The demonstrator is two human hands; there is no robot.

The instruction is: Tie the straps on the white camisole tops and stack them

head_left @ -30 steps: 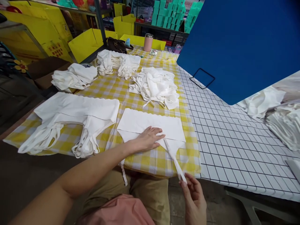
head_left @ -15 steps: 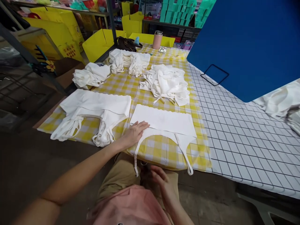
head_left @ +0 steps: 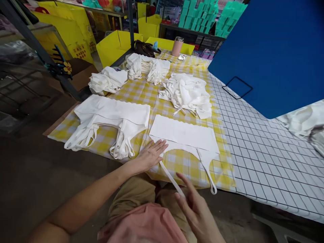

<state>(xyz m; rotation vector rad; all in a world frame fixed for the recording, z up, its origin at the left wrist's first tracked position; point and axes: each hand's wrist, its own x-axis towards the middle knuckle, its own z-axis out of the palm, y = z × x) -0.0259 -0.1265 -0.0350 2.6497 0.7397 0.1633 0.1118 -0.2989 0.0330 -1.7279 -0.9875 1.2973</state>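
A white strappy crop top (head_left: 183, 132) lies spread on the yellow checked cloth in front of me, scalloped edge away from me. My left hand (head_left: 152, 155) rests flat, fingers stretched out, over its left strap base. From there the thin white strap (head_left: 172, 179) runs taut past the table edge into my right hand (head_left: 196, 206). That hand's index finger and thumb stand apart; the strap's end is hidden among its fingers. The right strap (head_left: 212, 182) hangs loosely over the edge. Left of my left hand sits a neat stack of white tops (head_left: 113, 113).
Behind lie a loose heap of white tops (head_left: 188, 92), another stack (head_left: 149, 65) and a crumpled bundle (head_left: 108, 79). A pink flask (head_left: 177, 46) and dark bag (head_left: 144, 48) are farther back. A large blue board (head_left: 273, 60) rises at right over the grid cloth (head_left: 258, 158).
My right hand has come up from below the table edge and moved right, pulling the left strap out diagonally. My left hand still presses on the top. The view has shifted slightly.
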